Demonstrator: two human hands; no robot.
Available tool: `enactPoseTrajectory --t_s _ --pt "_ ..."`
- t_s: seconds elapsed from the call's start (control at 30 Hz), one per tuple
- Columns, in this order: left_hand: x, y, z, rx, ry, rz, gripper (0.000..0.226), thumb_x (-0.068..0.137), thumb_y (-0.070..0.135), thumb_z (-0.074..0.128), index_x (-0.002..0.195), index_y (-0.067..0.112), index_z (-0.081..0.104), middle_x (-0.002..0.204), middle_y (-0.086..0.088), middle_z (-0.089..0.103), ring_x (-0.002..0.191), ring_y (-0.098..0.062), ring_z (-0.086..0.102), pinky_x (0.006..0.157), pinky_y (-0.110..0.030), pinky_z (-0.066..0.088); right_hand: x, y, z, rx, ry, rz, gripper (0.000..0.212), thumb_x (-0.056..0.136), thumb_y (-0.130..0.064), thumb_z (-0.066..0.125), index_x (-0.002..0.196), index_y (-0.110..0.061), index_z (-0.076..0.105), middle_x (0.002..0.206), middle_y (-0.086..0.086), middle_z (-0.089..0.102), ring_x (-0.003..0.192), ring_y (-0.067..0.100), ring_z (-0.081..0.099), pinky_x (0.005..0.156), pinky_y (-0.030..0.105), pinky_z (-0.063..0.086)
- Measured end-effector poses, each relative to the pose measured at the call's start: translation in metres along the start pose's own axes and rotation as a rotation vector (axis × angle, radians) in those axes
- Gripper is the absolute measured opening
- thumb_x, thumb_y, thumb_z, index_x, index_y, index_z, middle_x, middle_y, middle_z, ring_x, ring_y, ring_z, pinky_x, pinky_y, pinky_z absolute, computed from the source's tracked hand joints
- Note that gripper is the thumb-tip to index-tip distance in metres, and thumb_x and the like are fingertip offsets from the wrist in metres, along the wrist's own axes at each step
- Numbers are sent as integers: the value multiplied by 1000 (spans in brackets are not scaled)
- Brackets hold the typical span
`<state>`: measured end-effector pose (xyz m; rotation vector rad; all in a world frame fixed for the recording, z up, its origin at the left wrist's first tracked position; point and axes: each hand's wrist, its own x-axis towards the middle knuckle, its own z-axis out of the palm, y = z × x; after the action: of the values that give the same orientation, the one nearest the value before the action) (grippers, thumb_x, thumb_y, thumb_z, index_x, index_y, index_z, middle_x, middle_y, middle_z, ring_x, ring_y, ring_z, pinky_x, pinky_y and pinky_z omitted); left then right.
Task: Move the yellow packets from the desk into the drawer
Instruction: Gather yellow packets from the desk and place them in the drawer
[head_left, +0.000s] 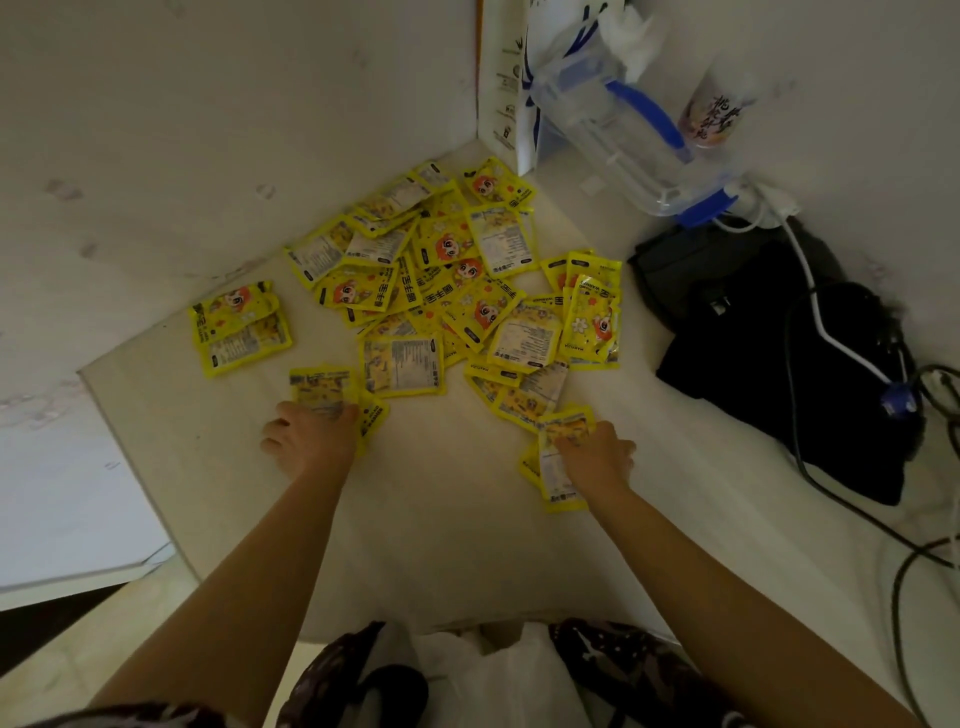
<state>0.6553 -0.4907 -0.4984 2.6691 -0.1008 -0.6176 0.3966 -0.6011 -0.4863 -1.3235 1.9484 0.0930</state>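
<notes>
Several yellow packets (447, 280) with a cartoon face lie in a loose heap across the back half of the white desk (441, 519). My left hand (306, 434) grips a packet (322, 387) at the heap's near left edge, fingers curled over its lower end. My right hand (597, 454) holds a small stack of packets (556, 478) at the near right edge, its fingers curled over them. A separate pair of packets (239, 327) lies apart at the far left. No drawer is visible.
A black bag (779, 343) with black and white cables (831, 338) fills the desk's right side. A clear plastic container with blue handles (628, 135) and a white carton (504, 88) stand at the back corner. Walls close the back and right. The desk's left edge drops to the floor.
</notes>
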Motion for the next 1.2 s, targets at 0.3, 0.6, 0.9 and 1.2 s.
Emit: enactPoseTrajectory --t_s 0.3,0.6,0.9,1.2 --pt "0 -15 -2 78 6 80 65 75 32 74 121 2 39 128 -22 48 120 -42 38 96 -50 39 -1 -5 3 15 20 -46 52 87 -33 64 127 -4 47 132 19 44 113 39 53 91 40 44" --pt "8 2 -5 -85 -64 -37 64 78 35 70 127 3 43 133 -22 41 124 -41 38 101 -46 36 0 5 -4 220 61 -144 36 84 -29 69 107 -3 57 111 17 62 103 34 60 82 38 50" --pt "9 22 -1 -6 -82 -18 58 79 30 70 128 11 45 134 -20 40 123 -40 38 98 -45 38 -2 15 -10 274 45 -199 23 85 -25 67 101 -12 56 104 12 66 91 30 65 72 34 49" --pt "-1 10 -13 -241 -19 2 44 73 24 75 110 10 57 123 -15 44 79 -30 50 79 -40 50 0 4 -27 439 4 -234 22 87 -25 66 100 -14 53 105 7 64 92 27 65 79 39 54"
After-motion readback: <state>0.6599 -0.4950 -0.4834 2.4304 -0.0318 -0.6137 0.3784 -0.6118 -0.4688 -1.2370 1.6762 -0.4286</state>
